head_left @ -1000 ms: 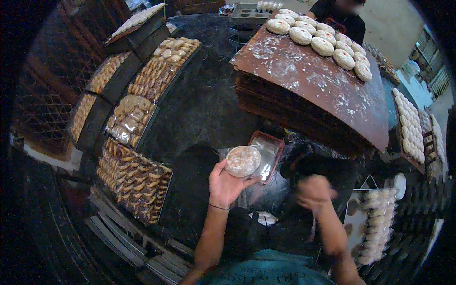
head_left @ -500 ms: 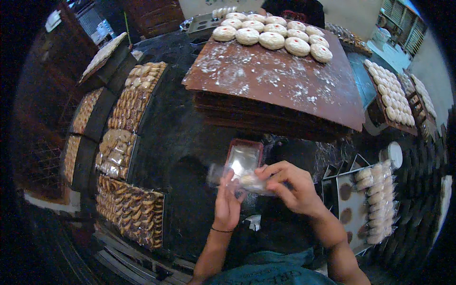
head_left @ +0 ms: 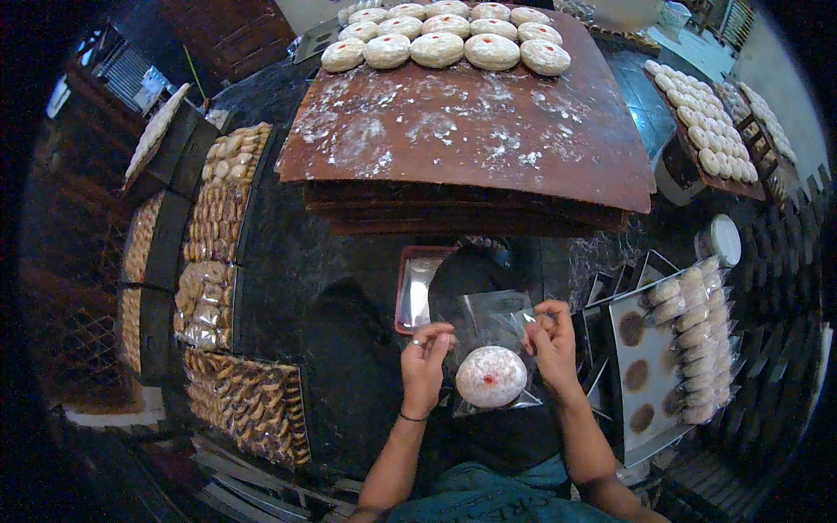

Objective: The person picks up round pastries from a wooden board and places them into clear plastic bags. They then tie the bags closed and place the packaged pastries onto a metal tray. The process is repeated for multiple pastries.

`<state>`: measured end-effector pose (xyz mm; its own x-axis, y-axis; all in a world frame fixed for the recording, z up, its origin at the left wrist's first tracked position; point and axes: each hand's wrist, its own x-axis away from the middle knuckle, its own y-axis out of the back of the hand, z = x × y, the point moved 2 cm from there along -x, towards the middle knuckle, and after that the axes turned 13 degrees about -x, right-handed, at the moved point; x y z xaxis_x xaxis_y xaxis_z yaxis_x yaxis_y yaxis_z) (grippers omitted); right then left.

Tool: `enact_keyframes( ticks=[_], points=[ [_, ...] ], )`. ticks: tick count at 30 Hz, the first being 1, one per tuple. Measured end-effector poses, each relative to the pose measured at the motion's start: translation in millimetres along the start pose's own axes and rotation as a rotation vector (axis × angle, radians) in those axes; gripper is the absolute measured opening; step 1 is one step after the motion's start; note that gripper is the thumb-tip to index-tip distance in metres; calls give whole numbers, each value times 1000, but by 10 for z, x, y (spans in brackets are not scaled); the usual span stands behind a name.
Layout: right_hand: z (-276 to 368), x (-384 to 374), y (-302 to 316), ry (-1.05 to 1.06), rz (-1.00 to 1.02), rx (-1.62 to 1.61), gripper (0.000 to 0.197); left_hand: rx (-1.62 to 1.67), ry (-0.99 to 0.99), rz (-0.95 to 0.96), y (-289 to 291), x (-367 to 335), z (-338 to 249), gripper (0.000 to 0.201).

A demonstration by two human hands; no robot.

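Observation:
A round bun (head_left: 491, 377), white with flour and marked with a red dot, rests in the lower part of a see-through plastic bag (head_left: 485, 312). My left hand (head_left: 423, 366) pinches the left side of the bag near its top, with thumb and forefinger together. At the opposite side my right hand (head_left: 553, 345) has its fingers closed on the bag's upper corner. The bag is spread between the hands. Just beyond my left hand lies a red-rimmed tray (head_left: 403, 296) with a shiny inside, partly covered by a dark shape.
Ahead stands a stack of brown boards (head_left: 471, 166), dusted with flour and topped with several similar buns (head_left: 437, 50). Trays of packed pastries (head_left: 244, 405) line the left. A metal tray (head_left: 632, 375) with bagged buns (head_left: 697, 349) is at right, near a round white-lidded container (head_left: 724, 241).
My hands have come closer to me and drawn apart, spreading the bag, which was bunched and blurred. The bun now shows plainly inside it. The whole view has shifted somewhat.

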<state>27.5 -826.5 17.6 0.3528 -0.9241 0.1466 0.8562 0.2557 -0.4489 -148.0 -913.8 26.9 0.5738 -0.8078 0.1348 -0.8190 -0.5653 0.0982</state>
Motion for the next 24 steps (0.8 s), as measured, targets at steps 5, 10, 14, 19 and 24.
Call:
enact_keyframes(
  ticks=[5,10,14,19,24],
  points=[
    [-66,54,200,-4,37,260,15,-69,-8,16,-165,88,25,24],
    [168,224,42,-270,-11,-64,18,345,368,166,-73,229,-79,25],
    [708,79,-200,131,221,321,20,152,46,240,120,104,-489,12],
    [248,331,79,93,117,444,16,-73,56,89,149,334,-250,11],
    [33,488,-2,412,-115,717,9,-446,-178,-176,63,390,5,25]
  ],
)
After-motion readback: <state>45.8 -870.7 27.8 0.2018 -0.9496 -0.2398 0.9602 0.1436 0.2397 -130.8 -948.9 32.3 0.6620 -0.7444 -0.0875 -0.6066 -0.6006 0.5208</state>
